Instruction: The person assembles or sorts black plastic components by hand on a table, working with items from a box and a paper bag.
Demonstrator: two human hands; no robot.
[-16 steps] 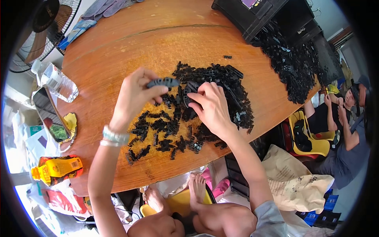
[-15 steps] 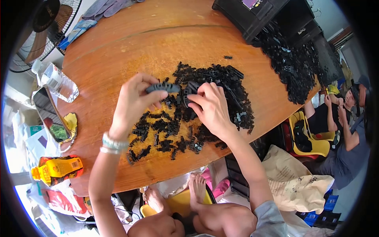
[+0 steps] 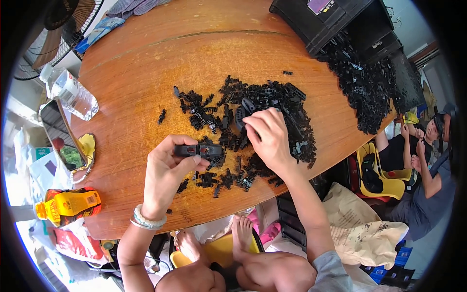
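Note:
My left hand (image 3: pixel 168 170) is closed around a black rectangular plastic piece (image 3: pixel 197 151) with small reddish spots on its face, thumb below and fingers above. The piece hovers over the near left part of a pile of small black plastic parts (image 3: pixel 279 95). Farther right, my right hand (image 3: pixel 270 138) pinches a rounded black plastic part (image 3: pixel 242 117) over the middle of the pile. Its fingertips partly cover that part. Several small black clip-like pieces (image 3: pixel 194 107) lie loose on the wooden table (image 3: pixel 146 63) beyond my left hand.
A larger heap of black parts (image 3: pixel 360 92) spills from black crates (image 3: pixel 335 24) at the far right. Along the left edge are a water bottle (image 3: pixel 75 95), a propped phone (image 3: pixel 58 134), a yellow bottle (image 3: pixel 73 204) and a fan (image 3: pixel 63 24). Two people (image 3: pixel 428 160) sit at the right.
My left hand has come nearer and turned its piece, showing the face with reddish spots. The right hand has shifted slightly right with its rounded part. Loose parts beyond the left hand are now uncovered.

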